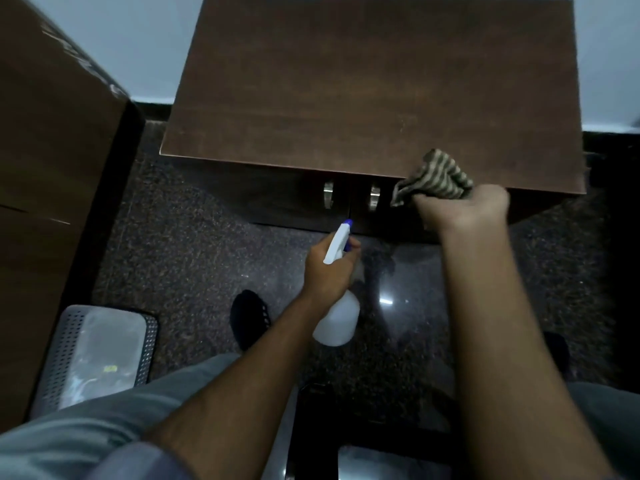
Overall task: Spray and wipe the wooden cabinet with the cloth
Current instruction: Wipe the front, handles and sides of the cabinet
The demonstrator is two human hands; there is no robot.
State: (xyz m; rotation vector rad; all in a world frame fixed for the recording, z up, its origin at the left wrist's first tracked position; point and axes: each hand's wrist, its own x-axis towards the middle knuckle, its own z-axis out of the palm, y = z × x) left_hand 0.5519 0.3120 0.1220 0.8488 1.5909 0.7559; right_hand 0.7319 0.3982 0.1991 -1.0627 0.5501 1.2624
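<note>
A low dark wooden cabinet (374, 84) stands against the wall, its flat top filling the upper middle of the view. Two metal door handles (328, 198) show on its front. My left hand (327, 268) grips a white spray bottle (337, 318) with a blue nozzle tip, pointed at the cabinet doors. My right hand (462, 207) holds a bunched striped brown and beige cloth (436, 178) at the front right edge of the cabinet top.
A tall wooden unit (52, 161) stands at the left. A grey perforated bin (97, 355) with a plastic liner sits on the dark speckled floor (180, 244) at lower left. My dark shoe (249, 317) is on the floor. A black object (346, 438) lies below.
</note>
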